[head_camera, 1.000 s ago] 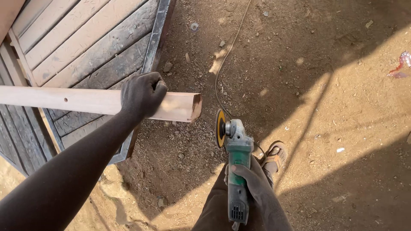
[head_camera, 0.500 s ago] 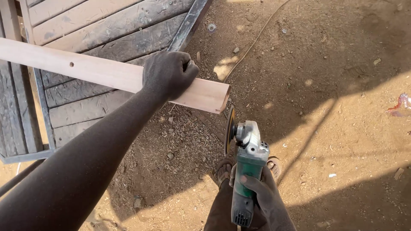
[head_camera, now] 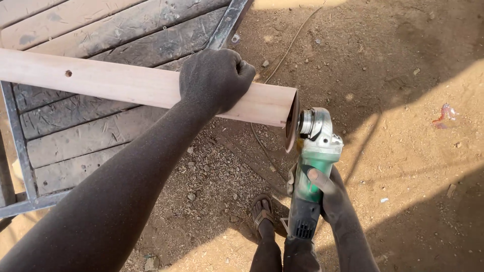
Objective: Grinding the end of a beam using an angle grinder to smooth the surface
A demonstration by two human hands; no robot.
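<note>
Head view: left hand [head_camera: 214, 78] clenches the wooden plank [head_camera: 126, 83], right hand [head_camera: 327, 194] grasps the angle grinder [head_camera: 310, 166]; its disc [head_camera: 291, 123] could snag the end and kick.

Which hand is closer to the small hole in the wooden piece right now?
Left. The left hand grips the wooden piece just right of the hole; the right hand holds the angle grinder beyond the wood's end.

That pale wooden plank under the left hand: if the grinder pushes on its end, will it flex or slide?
The plank looks stiff: straight along its length, so little flex is likely. It could slide or pivot, since only the left hand pins it on the bench and its end overhangs. The disc meets that free end, so some chatter seems possible.
</note>
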